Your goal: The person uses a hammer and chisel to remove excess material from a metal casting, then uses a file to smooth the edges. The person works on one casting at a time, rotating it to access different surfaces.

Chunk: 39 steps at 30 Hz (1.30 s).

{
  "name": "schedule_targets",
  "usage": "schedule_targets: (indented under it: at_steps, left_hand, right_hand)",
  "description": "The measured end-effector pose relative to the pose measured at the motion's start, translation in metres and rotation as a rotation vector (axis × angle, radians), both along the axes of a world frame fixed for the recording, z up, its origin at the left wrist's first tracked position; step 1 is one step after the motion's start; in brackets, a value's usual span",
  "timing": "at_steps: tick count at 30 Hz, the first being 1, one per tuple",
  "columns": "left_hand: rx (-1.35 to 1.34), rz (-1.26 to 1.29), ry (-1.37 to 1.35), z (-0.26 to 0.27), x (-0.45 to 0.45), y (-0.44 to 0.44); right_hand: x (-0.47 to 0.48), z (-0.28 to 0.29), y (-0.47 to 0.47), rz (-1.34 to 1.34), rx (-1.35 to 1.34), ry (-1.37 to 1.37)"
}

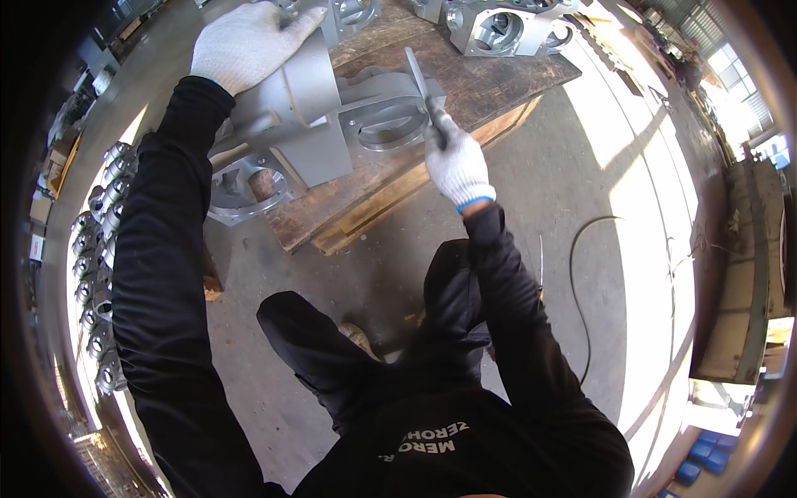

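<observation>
A large grey cast metal housing (292, 93) lies on a worn wooden tabletop (498, 81). My left hand (249, 46), in a white knit glove, grips its upper side; the fingertips are partly hidden. My right hand (457, 159), gloved too, is closed around the dark handle of a flat metal file (416, 71). The file's blade points up and away from me, over the right end of a housing section with a machined oval opening (392, 129). I cannot tell whether the blade touches the metal. Nearer me, a round machined flange (249, 208) overhangs the table's left edge.
More castings (498, 31) stand at the table's far side. Several smaller metal parts (103, 274) are lined up at the left. A hose or cable (574, 267) and a thin tool (541, 267) lie on the concrete floor at the right. Blue bins (710, 454) stand lower right.
</observation>
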<state>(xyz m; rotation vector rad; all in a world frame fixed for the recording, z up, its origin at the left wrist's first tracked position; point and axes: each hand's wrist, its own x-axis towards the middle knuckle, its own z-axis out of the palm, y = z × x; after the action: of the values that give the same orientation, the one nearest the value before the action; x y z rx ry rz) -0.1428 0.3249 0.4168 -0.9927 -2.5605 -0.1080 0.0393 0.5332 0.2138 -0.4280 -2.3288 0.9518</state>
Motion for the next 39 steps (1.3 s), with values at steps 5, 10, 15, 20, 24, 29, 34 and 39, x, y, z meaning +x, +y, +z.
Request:
schedule_targets:
  at_steps: [5,10,15,20,24,29,34,39]
  left_hand:
    - [-0.146,-0.018,-0.045,0.016,0.013,0.010]
    - [-0.398,-0.005,0.005,0.007,0.028,0.055]
    - [-0.283,-0.128,0.006,-0.003,0.023,0.046]
    - [-0.221,-0.258,0.069,-0.008,0.029,0.027]
    - [-0.244,-0.210,0.043,-0.006,0.037,0.026]
    - [-0.172,-0.224,0.071,0.003,0.043,0.018]
    - [0.208,0.040,-0.066,-0.006,0.009,-0.017]
    - [0.295,-0.050,-0.039,-0.023,-0.018,-0.039]
  right_hand:
    - [0.053,-0.001,-0.021,-0.115,0.213,-0.346]
    - [-0.001,-0.003,0.010,-0.206,0.284,-0.189]
    - [0.042,-0.021,-0.015,-0.209,0.211,-0.157]
    - [0.090,0.007,0.003,-0.123,0.253,-0.174]
    - [0.101,0.020,0.017,0.034,0.137,-0.201]
    - [0.109,0.027,0.052,0.268,-0.092,-0.198]
    - [0.080,0.026,0.082,0.365,-0.075,-0.161]
    - [0.075,0.020,0.088,0.463,-0.049,-0.102]
